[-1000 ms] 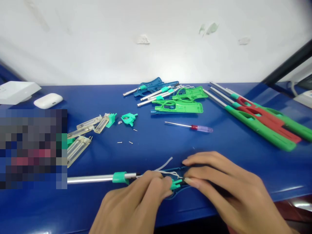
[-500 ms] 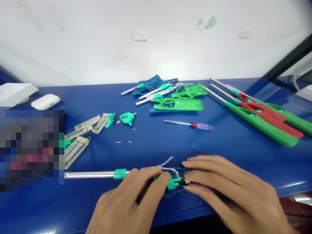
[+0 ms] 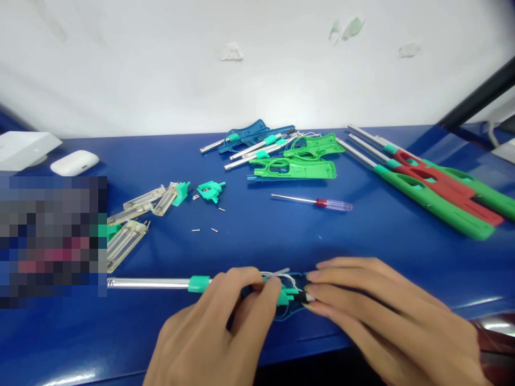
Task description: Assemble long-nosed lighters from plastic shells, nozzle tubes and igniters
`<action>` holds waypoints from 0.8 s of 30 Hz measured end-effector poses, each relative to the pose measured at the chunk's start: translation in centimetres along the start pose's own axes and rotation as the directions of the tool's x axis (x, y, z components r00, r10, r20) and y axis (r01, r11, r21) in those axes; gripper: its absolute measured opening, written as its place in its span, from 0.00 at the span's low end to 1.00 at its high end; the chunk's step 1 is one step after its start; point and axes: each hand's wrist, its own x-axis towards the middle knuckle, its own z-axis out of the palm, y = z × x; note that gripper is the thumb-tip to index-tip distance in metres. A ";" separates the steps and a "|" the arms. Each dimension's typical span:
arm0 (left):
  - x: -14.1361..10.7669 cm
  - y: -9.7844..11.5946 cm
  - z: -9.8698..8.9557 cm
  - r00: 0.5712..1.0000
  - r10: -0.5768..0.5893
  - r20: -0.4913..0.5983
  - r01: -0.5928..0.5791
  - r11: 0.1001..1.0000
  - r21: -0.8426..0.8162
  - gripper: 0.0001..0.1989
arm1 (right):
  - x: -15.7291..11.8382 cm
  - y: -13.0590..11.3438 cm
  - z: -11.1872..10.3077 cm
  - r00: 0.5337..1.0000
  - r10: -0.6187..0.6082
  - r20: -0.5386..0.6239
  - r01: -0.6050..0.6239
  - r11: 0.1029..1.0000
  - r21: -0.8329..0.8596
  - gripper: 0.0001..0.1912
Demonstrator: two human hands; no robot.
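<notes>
A blue lighter shell lies near the table's front edge, with a silver tube and green collar reaching out to the left. My left hand is closed, thumb and forefinger pinching the green part inside the shell. White wires loop over it. From the right, my right hand has its fingertips pressed round a small black and white piece at the green part's right end. The fingers hide much of the shell.
A screwdriver lies mid-table, with small screws to its left. Clear fuel tanks are at the left. Lighter shells and tubes lie behind, finished-looking lighters at right, and a white case at back left.
The fingers of my right hand have drawn closer together around the black and white piece. The loose wire end near my left fingertips has tilted lower. The view has shifted slightly.
</notes>
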 end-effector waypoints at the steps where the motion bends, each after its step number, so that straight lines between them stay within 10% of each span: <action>1: -0.1 -0.2 0.0 0.999 0.037 0.003 -0.037 0.999 0.014 0.24 | -0.2 0.0 0.0 1.000 0.004 0.008 -0.004 1.000 0.001 0.12; 24: -0.1 0.2 0.0 0.998 -0.038 -0.051 0.035 0.997 -0.065 0.17 | -3.5 0.6 0.5 0.996 -0.027 0.080 0.032 0.997 -0.063 0.20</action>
